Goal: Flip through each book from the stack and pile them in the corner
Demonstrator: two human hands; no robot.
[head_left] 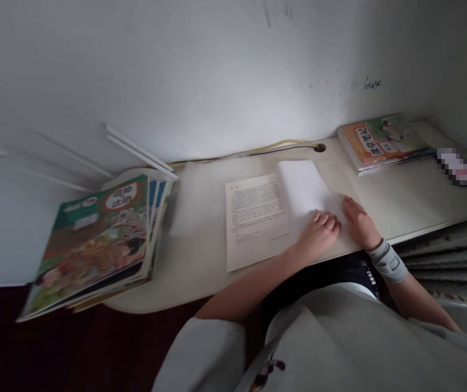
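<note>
On the desk (201, 261), your left hand (317, 237) lies on the printed sheets (258, 218), right hand (358, 222) just beside, fingers (326, 219) relaxed, grasping nothing.

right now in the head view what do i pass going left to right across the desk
stack of picture books → printed papers → left hand → right hand → blurred object

Desk (201, 272) gap between papers (253, 218), textbook stack (90, 245); wall (176, 71) behind
</note>
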